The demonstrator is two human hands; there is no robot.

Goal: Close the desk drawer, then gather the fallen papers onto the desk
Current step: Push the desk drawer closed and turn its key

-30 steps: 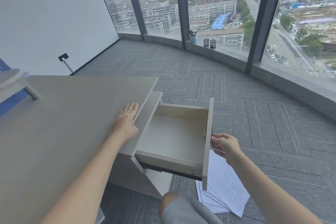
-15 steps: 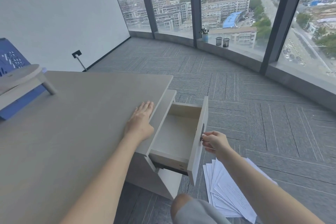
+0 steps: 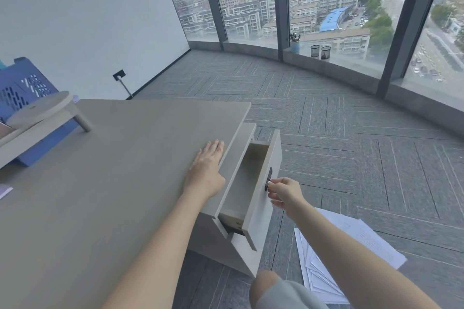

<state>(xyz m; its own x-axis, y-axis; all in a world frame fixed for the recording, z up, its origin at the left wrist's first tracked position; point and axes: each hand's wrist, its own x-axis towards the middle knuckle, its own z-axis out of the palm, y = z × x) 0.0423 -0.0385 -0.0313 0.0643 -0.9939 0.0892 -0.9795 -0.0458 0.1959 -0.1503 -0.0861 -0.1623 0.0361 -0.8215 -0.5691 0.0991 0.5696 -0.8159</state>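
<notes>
A grey desk (image 3: pixel 113 170) fills the left of the view. Its light wooden drawer (image 3: pixel 261 190) sticks out a short way from the desk's right side and looks empty. My left hand (image 3: pixel 206 170) lies flat on the desk top by the right edge. My right hand (image 3: pixel 283 192) is closed on the dark handle at the drawer front. A fanned pile of white printed papers (image 3: pixel 351 246) lies on the carpet to the right of the drawer, partly hidden under my right forearm.
A blue file holder (image 3: pixel 22 90) and a small round-topped stand (image 3: pixel 42 110) sit at the desk's far left. My knee (image 3: pixel 266 286) shows at the bottom. Grey carpet runs to curved windows, with mesh pen cups (image 3: pixel 320 51) on the sill.
My right hand has pushed the drawer most of the way in; only a narrow part is still out. My left hand stays flat on the desk. The view has shifted right.
</notes>
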